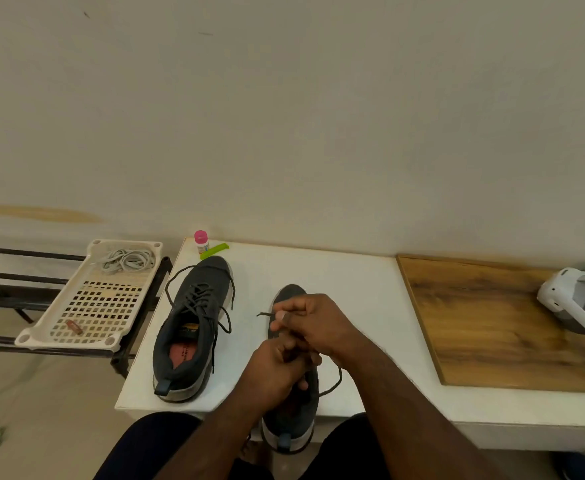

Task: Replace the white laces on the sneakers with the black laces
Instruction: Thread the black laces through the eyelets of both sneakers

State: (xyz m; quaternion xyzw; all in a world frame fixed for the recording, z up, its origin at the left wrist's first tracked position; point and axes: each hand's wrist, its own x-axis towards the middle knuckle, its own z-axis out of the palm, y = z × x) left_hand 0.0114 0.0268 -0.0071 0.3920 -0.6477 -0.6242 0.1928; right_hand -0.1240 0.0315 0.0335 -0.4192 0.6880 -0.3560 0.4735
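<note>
Bench: a white bench stands against the pale wall; everything below is placed from it.
Left sneaker: a dark grey sneaker sits at the bench's left end, toe toward the wall, heel at the front edge. It is already threaded with a black lace, whose loose ends trail over both its sides onto the bench top.
Right sneaker: a second dark sneaker lies mid-bench, toe to the wall, heel hanging over the front edge. Both hands cover most of its upper.
Right hand: the right hand is curled over the eyelet area, thumb and forefinger pinching a black lace end that sticks out to the left.
Left hand: the left hand is curled over the shoe's middle, just below the right one and touching it. It seems to grip the shoe or lace; which, I cannot tell.
Lace loop: a loop of black lace bows out on the shoe's right side.
White laces: a bundle of white laces lies in a cream slotted tray, on a dark rack off the bench's left end.
Back corner: a pink-capped bottle and a green strip sit at the bench's far left corner.
Right end: a wooden board lies there.
</note>
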